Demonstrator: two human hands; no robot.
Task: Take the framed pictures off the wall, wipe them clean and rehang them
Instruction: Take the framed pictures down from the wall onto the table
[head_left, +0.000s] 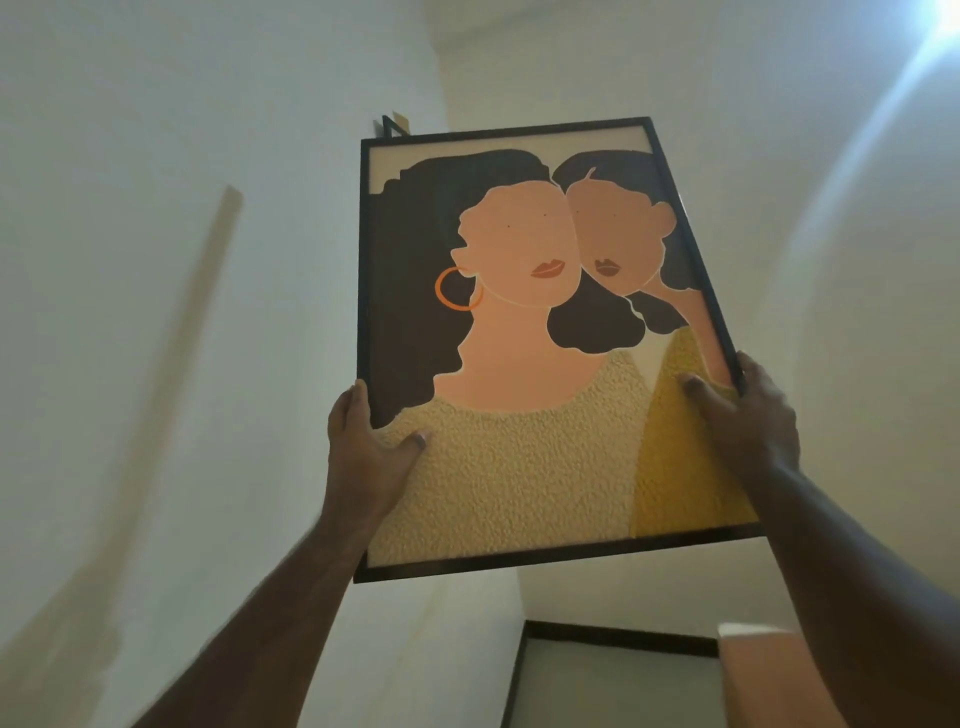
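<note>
Held frame (524, 332) overhead near hook (390, 126); left hand (366, 457) and right hand (748, 421) fingers curled round its side edges. Risk: missed hook, tilted frame slipping.

- Left hand (363, 457) wraps the framed picture (524, 343)'s left edge: only the thumb shows on the glass, fingers gone behind.
- Right hand (748, 421), same story on the right edge.
- Above the framed picture's top-left corner, a dark bracket (393, 126) peeks out, mostly hidden.
- Below the framed picture, a second dark frame (597, 675) runs off the bottom edge, contents unreadable.
- Beside that, a pale box-like shape (753, 670), blurred.
</note>
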